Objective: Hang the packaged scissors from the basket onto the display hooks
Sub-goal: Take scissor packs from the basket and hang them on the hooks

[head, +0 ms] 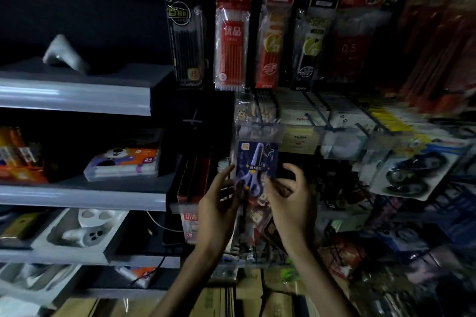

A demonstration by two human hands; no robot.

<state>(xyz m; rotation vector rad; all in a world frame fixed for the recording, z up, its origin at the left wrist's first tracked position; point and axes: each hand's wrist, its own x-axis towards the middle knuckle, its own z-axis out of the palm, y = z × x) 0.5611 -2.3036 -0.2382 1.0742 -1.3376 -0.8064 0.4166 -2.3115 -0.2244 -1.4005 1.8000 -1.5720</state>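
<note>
Packaged scissors [256, 165] — purple handles on a dark blue card — sit upright with their clear top at a display hook [259, 113], below the red refill packs [233, 33]. Left hand [219, 203] is spread, its straight fingers against the pack's left edge. Right hand [293, 201] has loosely curled fingers and its thumb by the lower right corner — I cannot tell whether it pinches.
</note>
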